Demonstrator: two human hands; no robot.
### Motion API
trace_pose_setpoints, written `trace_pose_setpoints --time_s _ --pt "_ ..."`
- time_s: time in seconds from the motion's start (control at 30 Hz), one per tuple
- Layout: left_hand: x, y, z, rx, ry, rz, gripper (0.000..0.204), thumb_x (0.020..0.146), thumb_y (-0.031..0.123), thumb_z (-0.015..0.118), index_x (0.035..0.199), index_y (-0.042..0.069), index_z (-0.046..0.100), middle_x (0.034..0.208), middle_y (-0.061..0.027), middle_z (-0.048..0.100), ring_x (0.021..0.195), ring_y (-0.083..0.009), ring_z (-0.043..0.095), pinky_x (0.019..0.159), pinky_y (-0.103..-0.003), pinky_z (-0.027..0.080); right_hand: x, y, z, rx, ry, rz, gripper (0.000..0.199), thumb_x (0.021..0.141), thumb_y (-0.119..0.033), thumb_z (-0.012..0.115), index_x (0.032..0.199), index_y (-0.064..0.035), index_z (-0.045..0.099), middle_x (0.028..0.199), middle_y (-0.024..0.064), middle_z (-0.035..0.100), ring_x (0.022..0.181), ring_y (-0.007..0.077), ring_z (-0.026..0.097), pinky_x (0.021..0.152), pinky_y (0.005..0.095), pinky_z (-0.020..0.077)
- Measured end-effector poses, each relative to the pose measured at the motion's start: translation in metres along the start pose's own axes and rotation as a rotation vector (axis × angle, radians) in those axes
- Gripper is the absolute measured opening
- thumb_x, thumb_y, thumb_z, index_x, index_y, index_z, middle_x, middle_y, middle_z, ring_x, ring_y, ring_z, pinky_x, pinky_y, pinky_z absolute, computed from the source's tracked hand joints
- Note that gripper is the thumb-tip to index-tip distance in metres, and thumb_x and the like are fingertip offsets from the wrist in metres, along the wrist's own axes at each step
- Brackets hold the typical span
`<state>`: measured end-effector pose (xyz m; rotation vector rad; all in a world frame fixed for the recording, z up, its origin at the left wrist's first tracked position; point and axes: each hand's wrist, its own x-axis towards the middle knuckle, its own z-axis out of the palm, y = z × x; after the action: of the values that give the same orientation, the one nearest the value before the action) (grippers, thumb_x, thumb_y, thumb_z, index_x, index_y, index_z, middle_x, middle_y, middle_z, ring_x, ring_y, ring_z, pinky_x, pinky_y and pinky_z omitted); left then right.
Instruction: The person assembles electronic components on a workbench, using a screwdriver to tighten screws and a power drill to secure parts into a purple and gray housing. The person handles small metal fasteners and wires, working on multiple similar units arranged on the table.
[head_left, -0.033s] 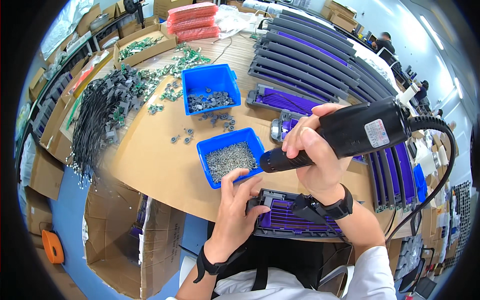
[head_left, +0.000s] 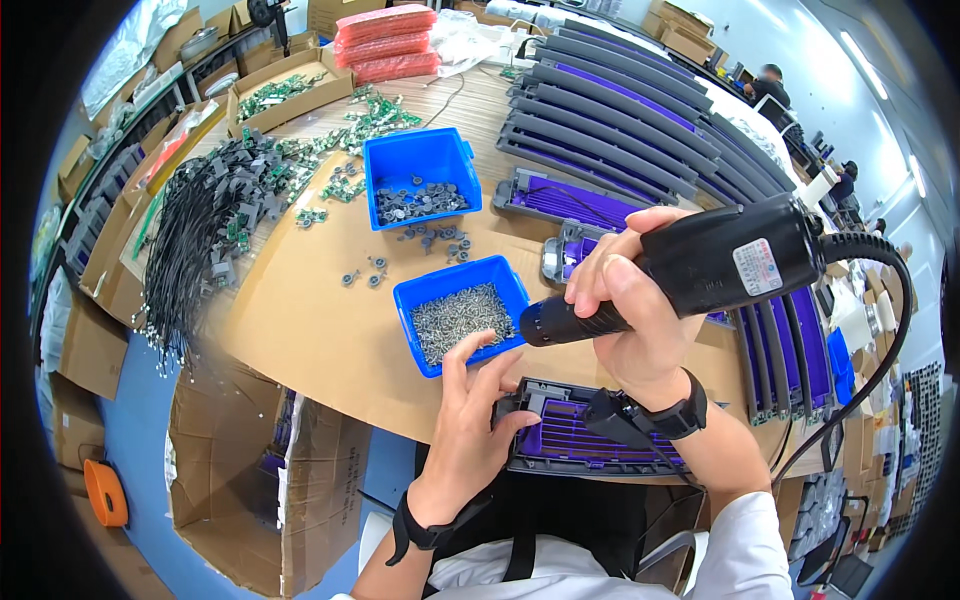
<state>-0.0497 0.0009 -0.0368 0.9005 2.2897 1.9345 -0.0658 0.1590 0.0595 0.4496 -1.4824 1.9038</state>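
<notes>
My right hand (head_left: 632, 300) is wrapped around a black electric screwdriver (head_left: 705, 265), held slanting with its cord at the upper right. The tool's narrow front end overlaps the right rim of a blue bin (head_left: 402, 318) full of small silver screws (head_left: 455, 322); the bit is hidden. At the bin's near edge is my left hand (head_left: 468, 430), fingers bent and apart, its thumb by the left end of a grey-and-purple slotted panel (head_left: 570, 425). No held thing shows in it. The panel lies at the table's near edge, partly covered by my right wrist.
Behind the screws stands another blue bin (head_left: 375, 195) with small grey round parts, several spilled beside it. Black cables (head_left: 180, 260) and green circuit boards (head_left: 365, 125) lie at left. Grey-and-purple panels (head_left: 600, 110) are stacked far right. A cardboard box (head_left: 325, 500) stands below the table.
</notes>
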Motion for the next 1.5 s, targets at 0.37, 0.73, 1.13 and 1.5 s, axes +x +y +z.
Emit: trace_pose_setpoints --time_s 0.37,0.73,1.13,1.5 --pt "0.004 0.0 -0.003 -0.008 -0.084 -0.05 0.08 0.068 -0.011 0.081 0.14 -0.001 0.048 0.146 -0.0122 0.042 0.095 -0.0183 0.062 0.084 -0.029 0.057 0.0 -0.002 0.001 -0.031 -0.007 0.01 0.035 0.086 0.001 0.062 0.119 0.0004 0.05 0.072 0.0081 0.06 0.061 0.0149 0.06 0.061 0.0309 0.0523" --pt "0.005 -0.005 -0.001 -0.015 -0.082 0.0 0.076 0.07 -0.007 0.08 0.139 0.0 0.049 0.142 -0.013 0.047 0.092 -0.0217 0.062 0.082 -0.033 0.056 -0.001 -0.01 0.004 -0.119 -0.01 0.047 0.034 0.089 -0.004 0.057 0.122 -0.001 0.047 0.068 0.0062 0.054 0.059 0.0166 0.056 0.061 0.0348 0.0515" --pt "0.004 -0.001 0.0 -0.028 -0.064 -0.012 0.074 0.069 -0.01 0.079 0.137 -0.001 0.05 0.142 -0.0138 0.048 0.091 -0.022 0.063 0.082 -0.033 0.056 0.0 -0.013 0.0 -0.093 -0.006 0.066 0.035 0.089 -0.005 0.059 0.122 -0.0016 0.048 0.068 0.0067 0.055 0.059 0.0165 0.057 0.06 0.0352 0.0512" --pt "0.003 -0.001 0.001 -0.041 -0.059 -0.032 0.072 0.069 -0.011 0.079 0.135 -0.001 0.053 0.142 -0.0113 0.05 0.092 -0.0209 0.063 0.083 -0.033 0.056 -0.001 -0.012 -0.004 -0.068 0.009 0.107 0.037 0.087 -0.004 0.061 0.121 -0.0015 0.049 0.068 0.0062 0.055 0.058 0.0173 0.058 0.06 0.0356 0.0515"
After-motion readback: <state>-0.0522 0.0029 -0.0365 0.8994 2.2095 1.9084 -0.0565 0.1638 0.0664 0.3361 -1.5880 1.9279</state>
